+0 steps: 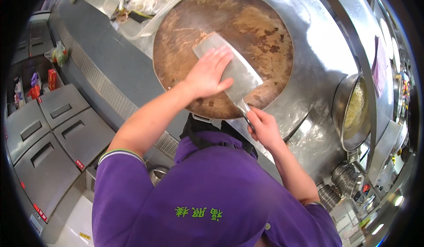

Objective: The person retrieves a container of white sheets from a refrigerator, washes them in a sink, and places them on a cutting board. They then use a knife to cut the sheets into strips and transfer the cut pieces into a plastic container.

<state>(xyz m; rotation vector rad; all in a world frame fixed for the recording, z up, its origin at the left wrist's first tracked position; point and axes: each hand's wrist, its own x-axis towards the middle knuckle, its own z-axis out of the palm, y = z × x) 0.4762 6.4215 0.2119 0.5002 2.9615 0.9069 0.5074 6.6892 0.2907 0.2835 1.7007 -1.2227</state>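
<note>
A large round wooden chopping block (261, 18) lies in front of me on the counter. Across it rests a broad Chinese cleaver (243, 73), its blade lying nearly flat on the wood. My right hand (265, 126) grips the cleaver's dark handle near the block's front edge. The palm and fingers of my left hand (210, 71) are spread flat on top of the blade. Thin light-brown shreds (203, 36) show at the blade's far left edge; whatever lies under the blade is hidden.
Beside the block at upper left is a clear plastic bin (142, 31) holding plastic bags and scraps. A second cleaver (303, 124) lies on the steel counter (308, 58) to the right. Farther right, a metal bowl (341, 114) contains pale yellow shreds. Steel drawers (46, 151) stand at left.
</note>
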